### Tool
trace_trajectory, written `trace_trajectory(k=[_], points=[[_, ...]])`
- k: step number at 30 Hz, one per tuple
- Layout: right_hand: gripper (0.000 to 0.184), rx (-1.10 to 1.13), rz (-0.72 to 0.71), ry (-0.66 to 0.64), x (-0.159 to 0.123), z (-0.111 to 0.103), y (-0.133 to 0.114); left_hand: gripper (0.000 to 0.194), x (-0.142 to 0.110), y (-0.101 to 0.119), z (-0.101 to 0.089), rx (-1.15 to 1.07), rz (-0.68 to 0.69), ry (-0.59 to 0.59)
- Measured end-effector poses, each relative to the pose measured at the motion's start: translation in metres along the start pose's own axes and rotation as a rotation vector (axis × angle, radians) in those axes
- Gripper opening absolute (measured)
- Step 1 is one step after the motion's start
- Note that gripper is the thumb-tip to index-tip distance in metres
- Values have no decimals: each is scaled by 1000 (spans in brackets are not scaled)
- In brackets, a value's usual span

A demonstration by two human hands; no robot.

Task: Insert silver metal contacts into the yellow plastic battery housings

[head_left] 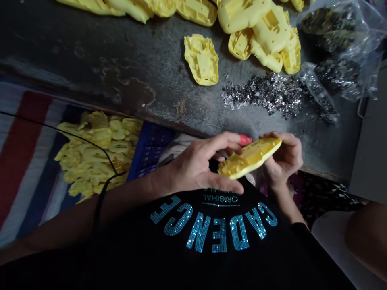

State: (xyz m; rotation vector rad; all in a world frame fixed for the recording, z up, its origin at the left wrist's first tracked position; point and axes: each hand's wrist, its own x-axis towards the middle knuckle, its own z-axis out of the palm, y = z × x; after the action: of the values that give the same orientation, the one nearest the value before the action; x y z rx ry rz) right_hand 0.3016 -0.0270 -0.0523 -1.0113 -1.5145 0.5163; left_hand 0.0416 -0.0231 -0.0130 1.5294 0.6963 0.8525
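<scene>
My right hand (284,155) grips one end of a yellow plastic shell half (249,157), thumb below and fingers curled behind its edge. The shell is tilted, its ribbed inner side facing up. Around the other end is my left hand (205,161), its thumb stretched out below the shell and its fingers spread above. One left fingertip has a red covering (245,139). Whether the left fingers touch the shell I cannot tell. On the metal bench just ahead lies a single similar shell half (202,60), hollow side up.
Small shiny metal pieces (266,92) form a heap on the bench (121,60). Clear plastic bags (341,40) with more stand at the right. Yellow shells (266,28) are piled along the back. Lower left, many yellow parts (99,149) lie beside a blue crate (151,145); a black cord (104,189) crosses there.
</scene>
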Motion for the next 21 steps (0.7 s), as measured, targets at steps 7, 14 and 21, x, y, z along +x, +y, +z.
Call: trace_trajectory(k=[7, 14, 21], points=[[48, 212, 493, -488, 36, -1, -20, 32, 10, 14, -32, 264, -65, 299], [46, 502, 715, -683, 60, 36, -28, 51, 22, 16, -40, 45, -168, 205], [49, 677, 857, -283, 11, 54, -25, 32, -19, -5, -16, -232, -322, 270]])
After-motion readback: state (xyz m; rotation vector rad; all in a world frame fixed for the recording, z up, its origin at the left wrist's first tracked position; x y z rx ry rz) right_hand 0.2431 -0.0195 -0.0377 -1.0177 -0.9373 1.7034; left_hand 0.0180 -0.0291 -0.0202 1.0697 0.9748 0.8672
